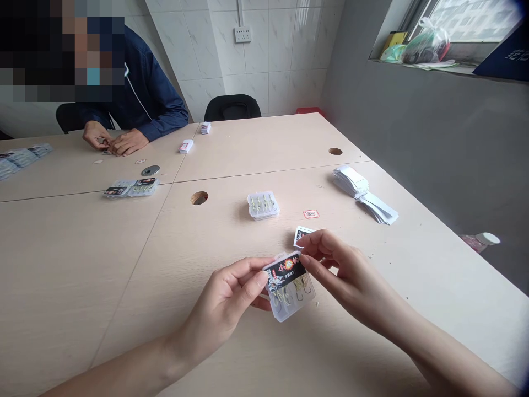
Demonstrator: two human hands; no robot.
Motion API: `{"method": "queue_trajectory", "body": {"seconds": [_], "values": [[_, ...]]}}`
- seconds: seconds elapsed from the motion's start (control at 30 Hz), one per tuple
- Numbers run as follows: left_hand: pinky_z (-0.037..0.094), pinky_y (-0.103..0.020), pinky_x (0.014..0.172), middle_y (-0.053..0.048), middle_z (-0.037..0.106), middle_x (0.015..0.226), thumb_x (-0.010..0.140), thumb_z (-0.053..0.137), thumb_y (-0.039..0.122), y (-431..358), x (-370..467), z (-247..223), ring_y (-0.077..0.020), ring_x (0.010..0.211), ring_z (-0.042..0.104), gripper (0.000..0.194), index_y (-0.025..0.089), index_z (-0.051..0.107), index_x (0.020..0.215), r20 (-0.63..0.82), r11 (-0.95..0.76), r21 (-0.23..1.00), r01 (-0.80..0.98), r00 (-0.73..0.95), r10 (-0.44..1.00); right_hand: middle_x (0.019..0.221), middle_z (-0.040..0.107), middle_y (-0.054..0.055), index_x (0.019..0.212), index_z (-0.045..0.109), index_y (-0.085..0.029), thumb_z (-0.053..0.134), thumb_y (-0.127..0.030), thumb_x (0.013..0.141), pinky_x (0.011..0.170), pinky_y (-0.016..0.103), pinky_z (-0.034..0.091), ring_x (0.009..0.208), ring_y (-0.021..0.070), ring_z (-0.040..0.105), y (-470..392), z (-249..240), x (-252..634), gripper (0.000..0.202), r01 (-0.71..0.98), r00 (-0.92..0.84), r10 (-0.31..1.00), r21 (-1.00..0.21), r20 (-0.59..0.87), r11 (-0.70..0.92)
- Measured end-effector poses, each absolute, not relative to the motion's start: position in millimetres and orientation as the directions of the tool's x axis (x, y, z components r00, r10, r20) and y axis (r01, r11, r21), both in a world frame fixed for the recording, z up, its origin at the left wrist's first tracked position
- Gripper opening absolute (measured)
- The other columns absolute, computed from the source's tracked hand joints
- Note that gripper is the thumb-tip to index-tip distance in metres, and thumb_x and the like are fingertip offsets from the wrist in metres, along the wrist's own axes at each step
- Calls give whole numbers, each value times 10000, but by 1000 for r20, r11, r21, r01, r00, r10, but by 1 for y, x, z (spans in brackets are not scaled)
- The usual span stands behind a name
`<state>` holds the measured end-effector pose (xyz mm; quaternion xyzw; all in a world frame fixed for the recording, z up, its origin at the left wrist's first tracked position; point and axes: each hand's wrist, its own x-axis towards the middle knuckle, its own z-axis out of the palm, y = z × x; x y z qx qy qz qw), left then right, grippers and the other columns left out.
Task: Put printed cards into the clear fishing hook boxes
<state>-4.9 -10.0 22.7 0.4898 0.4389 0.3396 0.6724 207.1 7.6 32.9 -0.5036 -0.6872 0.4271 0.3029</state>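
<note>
A small clear plastic fishing hook box (292, 300), tilted above the table, carries a black printed label (285, 273) across its upper part. Several hooks with pale yellow lines show through its lid. My left hand (231, 298) is closed on the box's left side, thumb on the front and fingers behind. At the upper right corner, my right hand (334, 262) presses its thumb on the label's edge, its other fingers curled above and partly hidden. Just behind the right fingers lies a stack of black printed labels (303, 234), partly covered.
Farther back lie another hook box (263, 205), a small red-bordered sticker (311, 214) and piled white paper slips (351, 182). Hook boxes (142, 187) sit at left. Cable holes (199, 198) pierce the table (185, 264). Across it, a person in a blue jacket (151, 82) works with both hands.
</note>
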Motion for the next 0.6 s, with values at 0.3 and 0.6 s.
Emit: {"method": "queue_trajectory", "body": {"seconds": [0.3, 0.6], "values": [[590, -295, 759, -54, 691, 1165, 945, 504, 317, -9, -5, 23, -178, 884, 673, 323, 241, 623, 1236, -251, 285, 958, -31, 391, 886, 805, 618, -1, 931, 514, -218, 463, -287, 946, 582, 288, 455, 714, 137, 582, 7, 32, 208, 86, 438, -307, 952, -887, 3, 144], [572, -263, 769, -38, 698, 1161, 941, 514, 324, -8, -6, 20, -165, 898, 665, 323, 257, 625, 1237, -266, 292, 956, -16, 366, 892, 798, 639, 6, 936, 541, -211, 461, -313, 952, 569, 284, 446, 697, 138, 584, 7, 32, 208, 130, 448, -302, 953, -883, -2, 140]]}}
